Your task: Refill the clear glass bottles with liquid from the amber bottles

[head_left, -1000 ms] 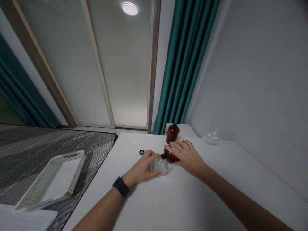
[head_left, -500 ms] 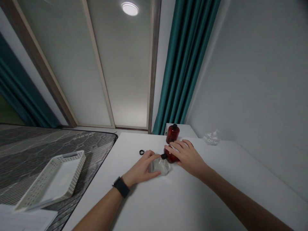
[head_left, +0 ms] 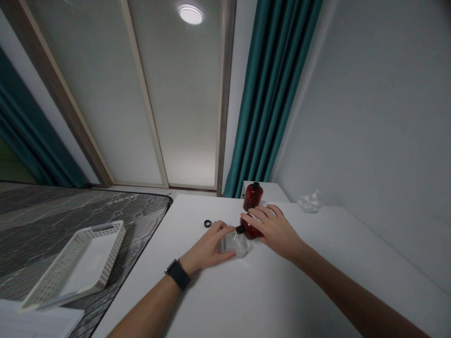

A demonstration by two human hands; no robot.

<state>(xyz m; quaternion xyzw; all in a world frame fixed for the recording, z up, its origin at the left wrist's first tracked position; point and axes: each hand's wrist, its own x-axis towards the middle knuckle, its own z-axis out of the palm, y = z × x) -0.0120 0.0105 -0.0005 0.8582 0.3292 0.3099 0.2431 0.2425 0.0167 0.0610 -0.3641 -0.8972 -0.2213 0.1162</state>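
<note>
A reddish-brown bottle [head_left: 251, 231] with a black cap lies on its side on the white table [head_left: 282, 300], cap pointing left. My right hand [head_left: 273, 230] is laid over its body, fingers curved round it. My left hand [head_left: 213, 246] has its thumb and fingers around a clear plastic object [head_left: 237, 243]; I cannot tell whether it is a bottle or a wrapper. The left index fingertip is right by the black cap [head_left: 240, 229]. A second reddish-brown bottle [head_left: 252, 196] stands upright just behind. Left of these lies a small black ring [head_left: 207, 224].
Crumpled clear plastic [head_left: 310, 202] sits at the table's back right, near the wall. A white perforated basket [head_left: 114, 249] rests on the grey striped surface to the left, with white paper [head_left: 38, 321] in front. A white box-like surface [head_left: 273, 191] stands beyond the table's back edge.
</note>
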